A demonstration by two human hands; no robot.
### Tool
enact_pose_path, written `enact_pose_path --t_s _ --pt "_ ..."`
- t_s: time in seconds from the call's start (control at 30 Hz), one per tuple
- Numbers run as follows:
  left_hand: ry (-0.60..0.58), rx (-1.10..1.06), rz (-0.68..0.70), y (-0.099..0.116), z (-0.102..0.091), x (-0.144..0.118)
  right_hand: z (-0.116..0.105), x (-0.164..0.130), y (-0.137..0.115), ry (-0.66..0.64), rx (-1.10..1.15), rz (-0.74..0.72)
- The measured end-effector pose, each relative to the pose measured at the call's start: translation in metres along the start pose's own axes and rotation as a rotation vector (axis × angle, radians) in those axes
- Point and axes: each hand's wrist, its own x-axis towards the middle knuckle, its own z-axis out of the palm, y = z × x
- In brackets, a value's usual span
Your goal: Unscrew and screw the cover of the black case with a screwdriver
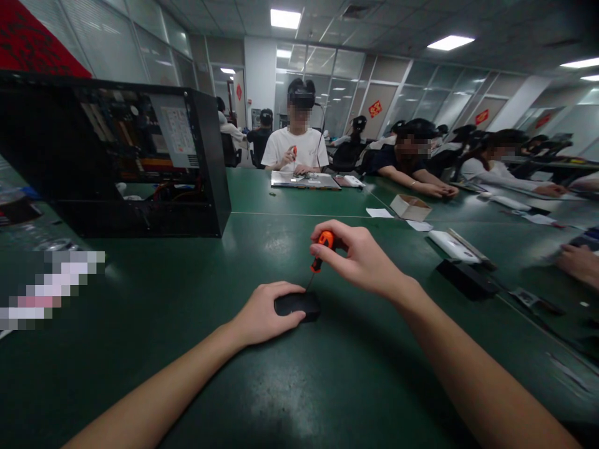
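Observation:
A small black mouse-like device (299, 305) lies on the green table (196, 349) in front of me. My left hand (264, 312) rests over its left side and holds it down. My right hand (358, 257) grips an orange-and-black screwdriver (322, 251) from above, held nearly upright with a slight tilt. Its thin shaft points down and meets the top of the black device.
An open black computer case (140, 156) stands at the left. Black parts (465, 279), a white device (452, 245) and a small cardboard box (410, 207) lie at the right. Several other people sit along the far and right sides; another person's hand (580, 262) rests at the right edge.

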Motion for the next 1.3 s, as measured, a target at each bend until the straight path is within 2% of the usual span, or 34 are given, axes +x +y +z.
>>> enact_pose_path --t_s 0.43,0.53,0.73,0.97,1.17,1.3 --pt "0.004 0.010 0.035 -0.005 0.002 -0.002 -0.004 0.001 0.010 -0.005 0.007 0.001" --pt "0.000 0.013 0.034 -0.005 0.002 -0.003 -0.004 0.002 0.009 -0.004 0.020 0.004" --pt "0.000 0.022 0.026 -0.003 0.001 -0.003 -0.006 0.001 0.003 -0.094 0.090 -0.039" --pt "-0.009 0.030 0.019 -0.001 0.001 -0.001 -0.006 0.003 -0.002 -0.100 0.057 -0.044" --pt "0.005 0.050 -0.012 -0.003 0.001 -0.003 -0.019 0.001 -0.009 -0.188 -0.089 0.006" --pt "0.005 0.090 -0.013 -0.002 -0.001 -0.003 -0.023 -0.002 -0.010 -0.201 -0.207 -0.053"
